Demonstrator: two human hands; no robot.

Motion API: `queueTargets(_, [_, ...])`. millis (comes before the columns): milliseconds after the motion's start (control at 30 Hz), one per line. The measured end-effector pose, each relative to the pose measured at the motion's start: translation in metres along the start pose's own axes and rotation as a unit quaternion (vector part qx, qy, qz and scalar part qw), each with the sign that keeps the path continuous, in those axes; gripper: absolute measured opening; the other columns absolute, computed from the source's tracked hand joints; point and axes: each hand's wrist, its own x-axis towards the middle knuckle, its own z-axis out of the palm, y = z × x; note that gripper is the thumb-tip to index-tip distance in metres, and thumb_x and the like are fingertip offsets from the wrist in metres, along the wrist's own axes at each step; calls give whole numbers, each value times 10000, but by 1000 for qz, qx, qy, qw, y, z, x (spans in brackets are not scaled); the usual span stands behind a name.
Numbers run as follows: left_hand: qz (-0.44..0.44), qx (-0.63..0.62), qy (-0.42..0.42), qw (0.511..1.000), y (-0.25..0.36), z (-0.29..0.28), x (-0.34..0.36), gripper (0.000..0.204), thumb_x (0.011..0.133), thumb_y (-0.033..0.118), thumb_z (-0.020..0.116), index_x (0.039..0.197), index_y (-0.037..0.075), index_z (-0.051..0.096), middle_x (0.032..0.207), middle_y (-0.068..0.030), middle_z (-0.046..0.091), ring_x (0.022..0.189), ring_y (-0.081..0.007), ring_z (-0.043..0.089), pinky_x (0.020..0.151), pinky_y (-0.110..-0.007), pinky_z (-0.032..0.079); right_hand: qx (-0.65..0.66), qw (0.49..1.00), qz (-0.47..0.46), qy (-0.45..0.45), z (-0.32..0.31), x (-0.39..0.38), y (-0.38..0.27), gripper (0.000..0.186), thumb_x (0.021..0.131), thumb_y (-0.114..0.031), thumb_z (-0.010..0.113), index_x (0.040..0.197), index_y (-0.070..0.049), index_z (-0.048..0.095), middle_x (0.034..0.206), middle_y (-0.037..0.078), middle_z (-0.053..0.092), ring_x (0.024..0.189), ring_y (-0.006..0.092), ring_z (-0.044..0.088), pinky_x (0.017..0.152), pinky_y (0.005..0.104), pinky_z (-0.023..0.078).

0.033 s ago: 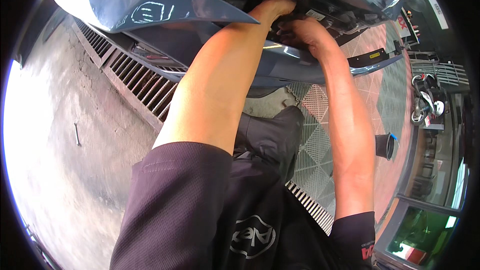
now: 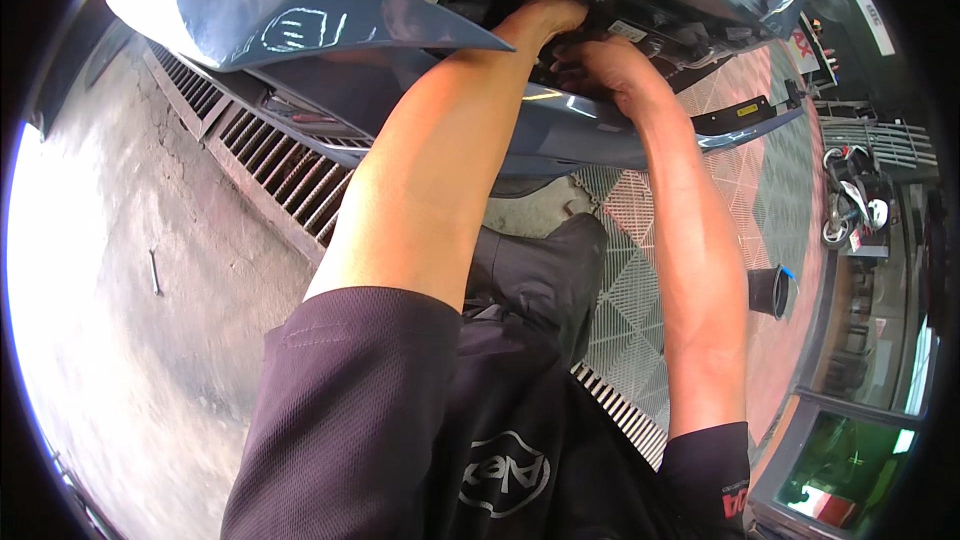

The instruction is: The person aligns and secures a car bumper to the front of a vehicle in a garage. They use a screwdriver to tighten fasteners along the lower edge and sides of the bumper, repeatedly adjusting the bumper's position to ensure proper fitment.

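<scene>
A blue-grey car front stands over me, its bumper panel point(image 2: 300, 30) loose and tilted. My left hand point(image 2: 545, 18) reaches up into the dark gap behind the bumper, with its fingers hidden inside. Just to its right, my right hand point(image 2: 605, 68) has its fingers curled on a dark part point(image 2: 650, 25) at the gap's edge, above the lower bumper strip point(image 2: 600, 135). Both forearms rise from the lower edge of the picture.
A long metal drain grate point(image 2: 290, 170) runs across the concrete floor, where a small slim tool point(image 2: 154, 270) lies at the left. Grid floor tiles point(image 2: 640, 270) lie under me. A black cup-like container point(image 2: 768, 290) and a parked scooter point(image 2: 850, 200) are at the right.
</scene>
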Motion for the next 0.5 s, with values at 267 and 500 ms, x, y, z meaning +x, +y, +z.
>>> queueTargets(267, [20,65,-27,997,-5,-5,1,520,856,119,645,1369,37,621,1278,-185,694,1153,-265,657,943,-385,531,56,998,-13,-3,-2,5,-3,191,913,-61,657,1064,46,706,929,133,746,764,206,725,728,313,623])
queueTargets(500, [53,43,21,997,-15,3,6,512,905,166,617,1398,31,593,1372,-204,645,1252,-281,612,1018,-398,491,91,996,2,3,-4,28,9,223,940,-20,575,1120,33,694,966,140,728,787,227,721,664,350,630])
